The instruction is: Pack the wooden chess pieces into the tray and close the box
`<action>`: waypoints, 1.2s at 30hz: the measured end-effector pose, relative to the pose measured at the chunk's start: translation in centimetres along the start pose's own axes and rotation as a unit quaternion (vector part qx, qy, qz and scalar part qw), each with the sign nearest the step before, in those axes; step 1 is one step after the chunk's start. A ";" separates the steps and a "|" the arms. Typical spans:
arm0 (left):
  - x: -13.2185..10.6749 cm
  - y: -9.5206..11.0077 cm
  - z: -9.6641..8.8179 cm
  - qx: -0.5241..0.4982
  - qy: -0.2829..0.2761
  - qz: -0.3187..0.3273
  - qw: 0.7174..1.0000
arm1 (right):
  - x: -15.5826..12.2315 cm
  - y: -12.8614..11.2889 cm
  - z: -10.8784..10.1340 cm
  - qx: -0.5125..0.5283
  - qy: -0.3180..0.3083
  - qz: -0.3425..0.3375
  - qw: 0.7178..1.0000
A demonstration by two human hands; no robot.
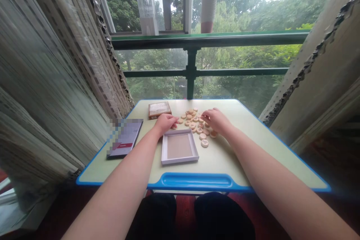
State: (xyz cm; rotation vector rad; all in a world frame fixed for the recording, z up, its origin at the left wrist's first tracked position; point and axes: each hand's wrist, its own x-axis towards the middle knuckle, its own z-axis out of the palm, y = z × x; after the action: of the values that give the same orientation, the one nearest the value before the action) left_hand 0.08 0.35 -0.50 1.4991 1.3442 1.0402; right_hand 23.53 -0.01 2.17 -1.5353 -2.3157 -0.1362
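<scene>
"Where are the Chinese chess pieces (192, 125) lying?"

"Around the middle of the blue-edged desk (216, 160). The left hand (165, 123) and right hand (216, 119) are flanking them, fingers bent; I can't tell if they're gripping any."

"Beyond?"

"Past the far edge, a green railing (191, 71) is standing between curtains (64, 52)."

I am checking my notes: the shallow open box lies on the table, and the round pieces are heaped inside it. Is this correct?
Not quite: the round pieces are not inside the shallow open box; the head view shows them on the table beside it.
</scene>
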 end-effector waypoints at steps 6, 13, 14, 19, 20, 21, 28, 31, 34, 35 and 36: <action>0.3 -0.4 -0.1 0.010 -0.006 0.006 1.000 | 0.0 0.4 0.1 0.001 -0.008 0.017 1.000; 0.5 -0.7 0.0 0.048 -0.020 0.017 0.999 | -0.2 0.0 0.5 -0.005 -0.033 -0.004 0.999; 0.5 -0.6 0.0 0.048 -0.018 0.017 0.999 | -0.2 -0.2 0.4 -0.001 -0.023 -0.003 1.000; 0.3 -0.4 -0.1 0.041 -0.011 0.017 0.999 | -0.7 -1.8 0.0 0.078 0.024 -0.062 0.995; 0.3 -0.4 -0.1 0.040 -0.008 0.017 0.999 | -0.7 -2.1 0.0 0.092 0.022 -0.084 0.992; 0.3 -0.5 -0.1 0.040 -0.005 0.018 0.999 | -0.8 -2.3 0.1 0.099 0.016 -0.101 0.990; -0.2 0.0 -0.3 0.061 -0.018 0.010 0.998 | -0.7 -2.1 0.5 0.092 -0.005 -0.095 0.991; -0.6 0.4 -0.4 0.074 -0.028 0.004 0.997 | -0.7 -2.1 0.5 0.081 -0.003 -0.067 0.994; -0.8 0.6 -0.3 0.059 -0.040 0.005 0.997 | -0.7 -2.3 0.6 0.083 -0.007 -0.045 0.996; -0.8 0.6 -0.3 0.050 -0.043 0.005 0.998 | -0.7 -2.3 0.6 0.084 -0.009 -0.044 0.995; -0.7 0.6 -0.3 0.041 -0.044 0.006 0.998 | -0.7 -2.3 0.6 0.084 -0.011 -0.046 0.995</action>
State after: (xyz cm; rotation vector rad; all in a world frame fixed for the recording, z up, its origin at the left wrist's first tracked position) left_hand -0.05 -0.39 0.14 1.5977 1.3314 0.9244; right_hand 21.57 -1.37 1.65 -1.3567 -2.3494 0.0535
